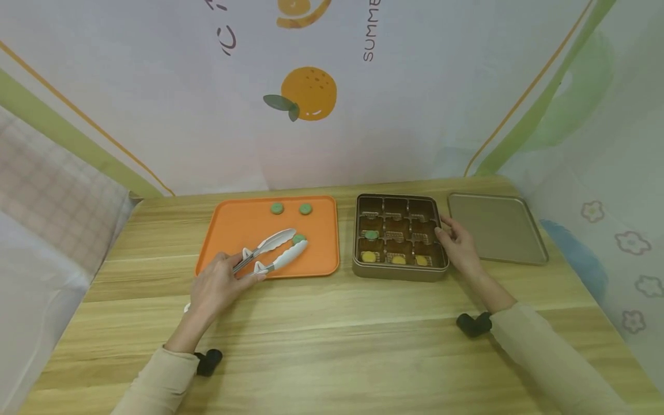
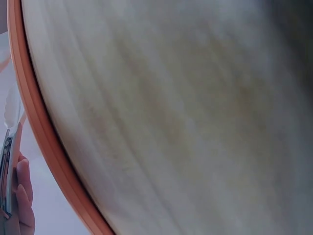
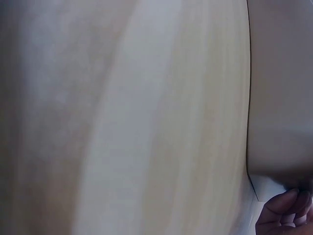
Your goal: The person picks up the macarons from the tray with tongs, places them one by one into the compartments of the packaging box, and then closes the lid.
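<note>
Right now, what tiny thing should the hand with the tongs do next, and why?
Probably the left hand should gently squeeze the tongs: their tips are apart, and a green disc on the orange tray shows between them. Another green disc sits in the brown box, so this one may belong there too.

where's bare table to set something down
Bare table: between the forearms, in front of the orange tray and compartment tin; left of the tray. Crowded: under the tongs in the left hand; between tin and lid, at the right hand.
</note>
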Tool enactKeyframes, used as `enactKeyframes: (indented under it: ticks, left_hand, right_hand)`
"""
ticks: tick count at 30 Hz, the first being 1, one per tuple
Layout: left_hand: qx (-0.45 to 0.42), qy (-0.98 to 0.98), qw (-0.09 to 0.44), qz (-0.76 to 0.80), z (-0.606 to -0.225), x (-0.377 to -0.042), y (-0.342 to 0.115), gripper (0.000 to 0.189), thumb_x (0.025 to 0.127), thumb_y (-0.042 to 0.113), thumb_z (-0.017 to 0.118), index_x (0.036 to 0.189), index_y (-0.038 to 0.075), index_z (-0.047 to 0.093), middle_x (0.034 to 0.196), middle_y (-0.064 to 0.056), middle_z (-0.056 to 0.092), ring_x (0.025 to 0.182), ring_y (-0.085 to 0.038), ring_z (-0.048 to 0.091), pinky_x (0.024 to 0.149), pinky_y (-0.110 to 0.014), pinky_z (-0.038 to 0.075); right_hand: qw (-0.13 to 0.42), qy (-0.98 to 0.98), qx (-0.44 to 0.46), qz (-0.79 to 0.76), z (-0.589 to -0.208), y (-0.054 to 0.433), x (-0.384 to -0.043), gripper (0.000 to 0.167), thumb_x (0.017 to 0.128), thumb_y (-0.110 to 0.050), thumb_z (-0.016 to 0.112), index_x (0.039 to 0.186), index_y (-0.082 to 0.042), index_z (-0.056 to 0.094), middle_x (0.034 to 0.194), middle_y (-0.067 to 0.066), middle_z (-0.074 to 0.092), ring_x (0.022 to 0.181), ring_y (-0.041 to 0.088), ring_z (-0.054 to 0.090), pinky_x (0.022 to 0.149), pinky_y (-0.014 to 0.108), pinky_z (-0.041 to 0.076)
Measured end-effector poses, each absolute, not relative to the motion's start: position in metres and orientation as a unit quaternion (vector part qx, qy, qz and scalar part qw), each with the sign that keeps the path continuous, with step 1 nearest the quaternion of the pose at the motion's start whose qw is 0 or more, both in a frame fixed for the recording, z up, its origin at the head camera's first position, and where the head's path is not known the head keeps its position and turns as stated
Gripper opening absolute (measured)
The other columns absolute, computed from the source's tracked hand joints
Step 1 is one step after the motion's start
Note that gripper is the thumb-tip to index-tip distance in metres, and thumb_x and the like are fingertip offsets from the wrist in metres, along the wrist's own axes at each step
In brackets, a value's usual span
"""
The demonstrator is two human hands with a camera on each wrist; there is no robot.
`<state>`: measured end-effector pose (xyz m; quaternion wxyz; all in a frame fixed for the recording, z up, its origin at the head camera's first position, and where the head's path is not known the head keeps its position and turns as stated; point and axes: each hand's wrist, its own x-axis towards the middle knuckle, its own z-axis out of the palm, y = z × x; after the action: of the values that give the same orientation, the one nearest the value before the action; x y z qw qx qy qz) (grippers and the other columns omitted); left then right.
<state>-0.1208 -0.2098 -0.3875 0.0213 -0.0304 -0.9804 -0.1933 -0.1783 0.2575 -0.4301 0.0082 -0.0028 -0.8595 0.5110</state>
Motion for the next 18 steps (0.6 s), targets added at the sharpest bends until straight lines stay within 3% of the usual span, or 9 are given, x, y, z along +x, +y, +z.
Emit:
enactKeyframes:
  ticks: [6, 11, 18]
  left_hand:
    - [-0.027, -0.983, 0.025, -0.181, -0.389, -0.123, -0.209, 0.062, 0.075, 0.044, 0.076, 0.116, -0.001, 0.063, 0.088, -0.015, 0.056, 0.060, -0.018, 0.041, 0.046, -0.028, 0.031]
    - [-0.031, -0.983, 0.029, -0.177, -0.390, -0.125, -0.209, 0.062, 0.074, 0.042, 0.077, 0.116, -0.002, 0.064, 0.084, -0.013, 0.056, 0.059, -0.018, 0.040, 0.046, -0.027, 0.031]
    - [-0.032, -0.984, 0.030, -0.173, -0.391, -0.126, -0.208, 0.063, 0.074, 0.043, 0.077, 0.117, -0.001, 0.064, 0.086, -0.014, 0.057, 0.059, -0.018, 0.042, 0.046, -0.027, 0.031]
  right_hand:
    - [0.006, -0.850, -0.004, 0.526, -0.421, 0.254, -0.176, 0.054, 0.101, -0.028, 0.043, 0.145, 0.000, 0.029, 0.096, 0.017, 0.055, 0.079, 0.004, 0.053, 0.070, 0.014, 0.044]
    - [0.003, -0.845, -0.005, 0.534, -0.409, 0.247, -0.170, 0.051, 0.101, -0.020, 0.043, 0.144, 0.004, 0.029, 0.098, 0.023, 0.053, 0.080, 0.009, 0.052, 0.069, 0.016, 0.043]
    - [0.006, -0.851, -0.001, 0.525, -0.426, 0.256, -0.177, 0.055, 0.101, -0.031, 0.043, 0.146, -0.002, 0.029, 0.091, 0.011, 0.052, 0.078, 0.009, 0.048, 0.066, 0.020, 0.043]
